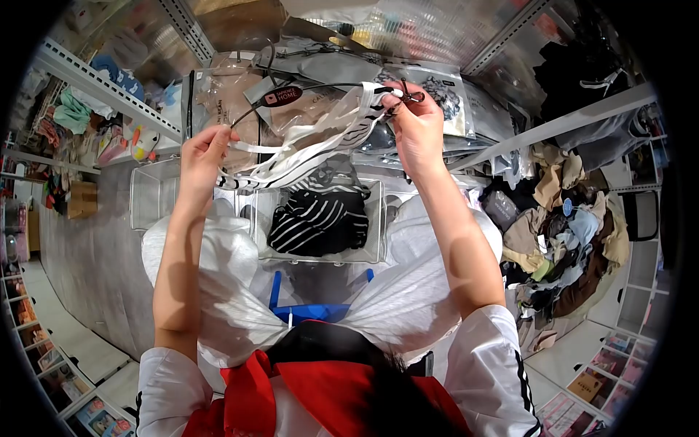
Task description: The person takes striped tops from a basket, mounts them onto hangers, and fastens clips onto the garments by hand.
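Observation:
A white garment with black stripes and thin straps [291, 164] hangs stretched between my hands over a clear bin. My left hand [202, 162] is closed, pinching its left end. My right hand [416, 130] grips the garment's upper right end, near a small dark bow. A thin dark hanger-like bar [331, 87] with a dark red-brown oval label [282, 96] arches above the fabric between both hands. Below, the clear bin [378, 218] holds black cloth with white stripes [320, 226].
Packaged garments in clear bags [455, 102] lie behind my hands. Another clear bin [154, 191] stands at left. A heap of mixed clothing [564, 233] fills the right side. Metal shelf rails [109, 87] run along both sides. A blue stool [309, 313] shows between my legs.

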The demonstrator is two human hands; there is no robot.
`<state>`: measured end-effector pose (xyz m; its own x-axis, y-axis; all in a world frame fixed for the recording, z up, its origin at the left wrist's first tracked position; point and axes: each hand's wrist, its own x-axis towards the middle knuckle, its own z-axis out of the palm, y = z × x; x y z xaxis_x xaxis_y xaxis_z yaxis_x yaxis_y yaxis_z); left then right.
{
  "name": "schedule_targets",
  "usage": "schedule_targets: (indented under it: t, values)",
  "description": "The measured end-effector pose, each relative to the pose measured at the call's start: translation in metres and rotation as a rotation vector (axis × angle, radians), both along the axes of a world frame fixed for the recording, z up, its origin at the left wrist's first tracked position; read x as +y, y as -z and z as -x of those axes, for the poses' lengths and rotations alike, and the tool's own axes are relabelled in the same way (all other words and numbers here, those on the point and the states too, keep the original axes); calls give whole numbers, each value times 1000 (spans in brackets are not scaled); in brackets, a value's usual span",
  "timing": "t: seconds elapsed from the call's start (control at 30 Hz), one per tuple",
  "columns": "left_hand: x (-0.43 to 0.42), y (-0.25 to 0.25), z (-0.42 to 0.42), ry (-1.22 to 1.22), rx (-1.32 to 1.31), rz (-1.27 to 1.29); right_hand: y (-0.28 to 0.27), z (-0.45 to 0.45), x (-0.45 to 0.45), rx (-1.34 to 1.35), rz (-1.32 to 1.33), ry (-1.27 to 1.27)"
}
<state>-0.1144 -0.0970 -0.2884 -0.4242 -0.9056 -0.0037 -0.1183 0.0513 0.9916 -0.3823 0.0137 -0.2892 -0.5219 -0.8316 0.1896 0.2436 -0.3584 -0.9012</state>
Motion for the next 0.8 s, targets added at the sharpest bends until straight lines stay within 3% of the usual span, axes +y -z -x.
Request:
schedule_targets:
  t: [0.33,0.43,0.5,0.6,0.7,0.8]
  values:
    - [-1,1,-3,-66,105,-122,3,6,1,-139,117,141]
    - [-1,2,-5,-45,103,-126,0,12,2,-129,86,59]
    - [-4,4,-4,-44,100,-116,-9,17,5,-267,157,-14]
    - [-4,3,-3,-53,52,-64,-19,9,1,153,200,422]
    - [0,0,4,-34,-28,18,-24,17,8,1166,177,684]
    - [1,3,6,-31,-76,-4,-11,23,3,1386,136,547]
